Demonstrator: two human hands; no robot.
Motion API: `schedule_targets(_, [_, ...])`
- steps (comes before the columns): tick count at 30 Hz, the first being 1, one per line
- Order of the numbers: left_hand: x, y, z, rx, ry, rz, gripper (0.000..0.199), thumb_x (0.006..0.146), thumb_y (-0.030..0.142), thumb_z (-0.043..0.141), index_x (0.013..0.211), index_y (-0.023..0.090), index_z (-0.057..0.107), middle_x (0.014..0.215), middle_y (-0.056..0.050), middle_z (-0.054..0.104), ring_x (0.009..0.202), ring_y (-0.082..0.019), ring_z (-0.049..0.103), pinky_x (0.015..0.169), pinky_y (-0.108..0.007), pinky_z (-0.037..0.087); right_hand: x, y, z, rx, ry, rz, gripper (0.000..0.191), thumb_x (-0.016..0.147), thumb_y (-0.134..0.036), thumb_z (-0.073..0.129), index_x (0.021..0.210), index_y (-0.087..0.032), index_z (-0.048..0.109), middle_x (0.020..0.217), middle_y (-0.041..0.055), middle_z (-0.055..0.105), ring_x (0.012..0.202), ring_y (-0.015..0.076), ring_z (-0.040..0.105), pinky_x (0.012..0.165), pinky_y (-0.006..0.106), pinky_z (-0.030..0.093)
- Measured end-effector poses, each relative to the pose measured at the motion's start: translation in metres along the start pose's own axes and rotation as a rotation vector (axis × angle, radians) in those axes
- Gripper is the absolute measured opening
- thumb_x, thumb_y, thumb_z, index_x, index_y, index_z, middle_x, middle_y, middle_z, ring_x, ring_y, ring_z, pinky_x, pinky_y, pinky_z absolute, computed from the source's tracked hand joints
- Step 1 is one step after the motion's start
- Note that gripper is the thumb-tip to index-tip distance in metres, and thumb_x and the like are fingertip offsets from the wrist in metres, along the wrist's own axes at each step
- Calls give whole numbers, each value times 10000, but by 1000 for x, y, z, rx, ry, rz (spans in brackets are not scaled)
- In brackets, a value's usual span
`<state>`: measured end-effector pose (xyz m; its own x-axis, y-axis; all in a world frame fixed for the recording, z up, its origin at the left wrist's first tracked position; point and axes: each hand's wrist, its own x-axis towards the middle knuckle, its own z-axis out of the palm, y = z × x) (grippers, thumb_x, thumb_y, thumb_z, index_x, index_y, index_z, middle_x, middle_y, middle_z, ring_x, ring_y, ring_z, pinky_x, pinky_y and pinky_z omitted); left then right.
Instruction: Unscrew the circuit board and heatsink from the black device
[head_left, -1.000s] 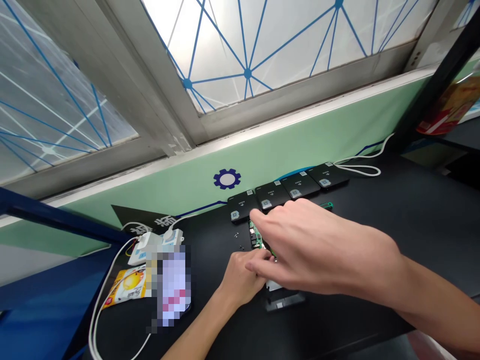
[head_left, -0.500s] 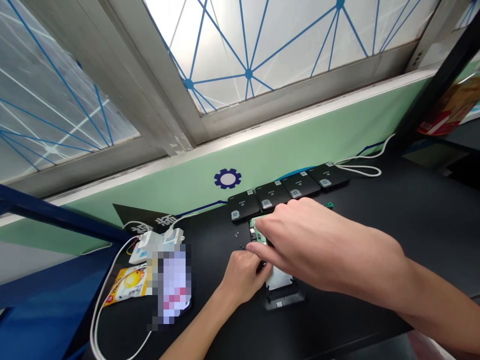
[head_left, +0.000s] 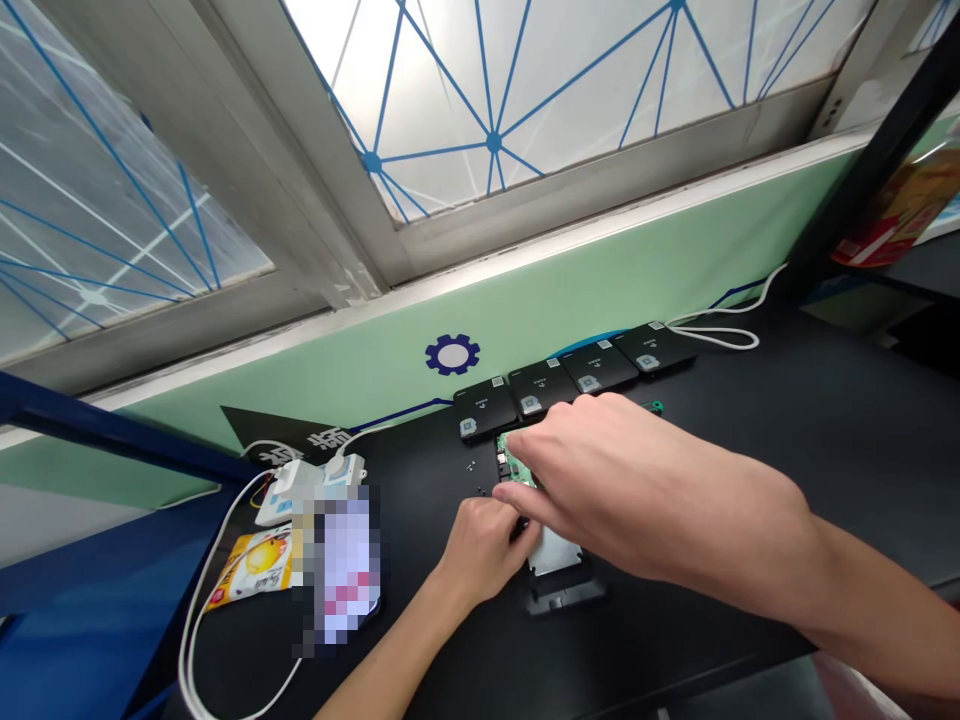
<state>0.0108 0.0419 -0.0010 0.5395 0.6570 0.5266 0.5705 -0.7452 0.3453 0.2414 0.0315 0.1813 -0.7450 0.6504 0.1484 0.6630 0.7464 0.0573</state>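
Noted: green circuit board (head_left: pixel 514 462) runs away from the person beneath the spread right hand (head_left: pixel 622 490); left hand (head_left: pixel 480 550), curled closed at its near end, hides any pinched item.

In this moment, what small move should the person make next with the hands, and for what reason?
Probably the right hand should keep the green circuit board steady while the left hand works at its lower end. The right fingers already rest on the board, and small loose screws lie just left of it, so a slip could scatter them.
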Motion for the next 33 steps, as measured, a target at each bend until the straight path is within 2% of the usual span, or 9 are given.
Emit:
schedule_targets(3, [0,0,0,-18,-7,8,234,980,136,566,776,252,564,596,17,612,467,-181,568,522,-299,332,1,-1,-3,-79,-19,-70,347,992,-91,693,701,-217,554,763,41,581,600,190,457,627,384,134])
schedule_targets(6, [1,-1,1,-42,-24,14,201,1023,174,555,842,242,609,631,16,645,468,-171,572,523,-294,345,-1,0,-1,-95,47,-33,336,971,-96,704,704,-228,548,771,35,560,598,198,448,619,392,135])
schedule_targets(11, [1,1,-1,-54,-50,0,257,1105,215,525,869,234,625,648,16,664,484,-162,593,518,-299,323,-12,6,7,47,208,-4,188,968,-104,692,855,-233,615,780,-10,545,649,203,458,631,394,242])
schedule_targets(16, [-1,2,-2,-58,-89,-28,247,1145,236,552,923,230,661,673,39,679,502,-137,600,553,-279,358,-22,18,9,234,168,21,188,972,-70,666,1061,-235,687,1007,11,726,819,209,654,730,368,432])
schedule_targets(20, [-5,-2,0,-59,-96,-40,192,1153,227,585,1009,230,713,691,49,693,501,-124,589,568,-274,360,-28,24,23,284,238,37,340,1024,-137,655,1321,-287,722,1295,61,804,1130,282,765,953,413,578])
schedule_targets(24, [-6,-3,0,-54,-86,-33,184,1157,234,585,1028,232,717,686,50,696,499,-124,590,570,-274,357,-40,20,30,296,339,57,500,1022,-148,631,1482,-334,686,1358,68,822,1270,326,770,1044,467,630])
schedule_targets(26, [-5,-3,0,-50,-73,-24,224,1160,243,568,977,229,695,682,41,699,500,-128,597,561,-278,350,-43,16,25,299,317,44,535,1022,-141,619,1525,-314,671,1390,87,813,1311,340,760,1071,476,634])
schedule_targets(28, [-3,-2,0,-46,-56,-12,265,1159,253,551,925,228,673,672,29,698,502,-136,609,547,-283,338,-41,13,17,296,307,37,492,1024,-116,613,1483,-274,692,1387,109,805,1296,340,759,1092,480,622])
schedule_targets(33, [-1,-1,1,-35,-13,11,281,1136,239,547,887,227,676,658,4,701,522,-167,656,543,-288,356,-29,10,10,285,233,-25,304,1016,-67,654,1260,-224,743,1280,105,804,1095,305,775,977,444,624])
